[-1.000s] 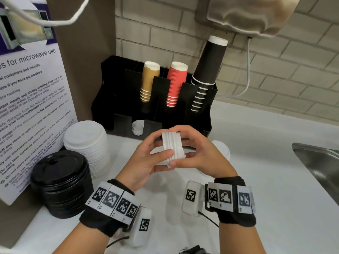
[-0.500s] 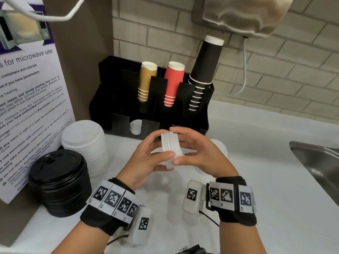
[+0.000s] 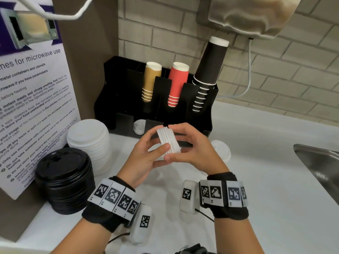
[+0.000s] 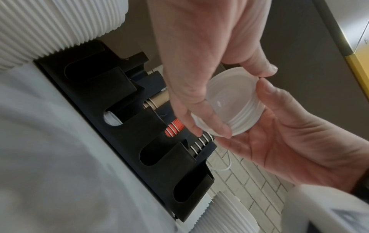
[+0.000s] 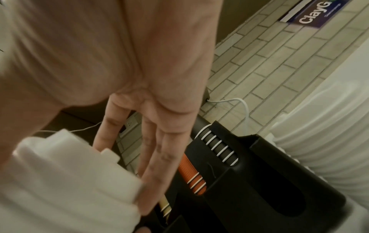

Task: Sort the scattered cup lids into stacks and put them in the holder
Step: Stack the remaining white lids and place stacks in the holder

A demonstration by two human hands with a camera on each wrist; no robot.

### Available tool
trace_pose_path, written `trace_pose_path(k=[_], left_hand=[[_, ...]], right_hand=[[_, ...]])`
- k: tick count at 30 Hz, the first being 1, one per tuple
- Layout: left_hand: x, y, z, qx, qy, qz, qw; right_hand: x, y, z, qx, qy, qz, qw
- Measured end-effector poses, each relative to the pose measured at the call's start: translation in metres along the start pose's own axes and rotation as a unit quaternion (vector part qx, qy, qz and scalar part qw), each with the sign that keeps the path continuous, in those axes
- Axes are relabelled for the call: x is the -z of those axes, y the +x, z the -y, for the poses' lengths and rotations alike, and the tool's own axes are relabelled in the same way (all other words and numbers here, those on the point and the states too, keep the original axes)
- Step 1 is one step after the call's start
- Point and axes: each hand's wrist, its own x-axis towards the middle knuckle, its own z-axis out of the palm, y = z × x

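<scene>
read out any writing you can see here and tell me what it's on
"...nes for microwave use": heading, left end cut off, on the white poster leaning at the left.
Poster body text: too small and skewed to read reliably.
"ClayG": cut off, on the dark sign on the brick wall.
Wristband markers: square codes, no words.

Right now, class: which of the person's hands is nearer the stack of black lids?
Left. The left hand holds the small white lids just right of the black lids; the right hand is farther right.
</scene>
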Motion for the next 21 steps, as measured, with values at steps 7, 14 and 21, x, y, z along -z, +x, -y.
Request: trace_pose_path(k=[7, 14, 21], left_hand=[[0.011, 0.006, -0.004, -0.007, -0.010, -0.025, 1.000], [0.030, 0.009, 0.002, 0.010, 0.024, -0.171, 0.985], [0.039, 0.006, 0.005, 0.048, 0.029, -0.186, 0.981]], right_hand=[[-0.001, 0.040, 0.007, 0.023, -0.062, 0.064, 0.996], [-0.002, 0.131, 0.012, 0.064, -0.121, -0.041, 0.990], [-0.046, 0.195, -0.011, -0.045, -0.440, 0.100, 0.891]])
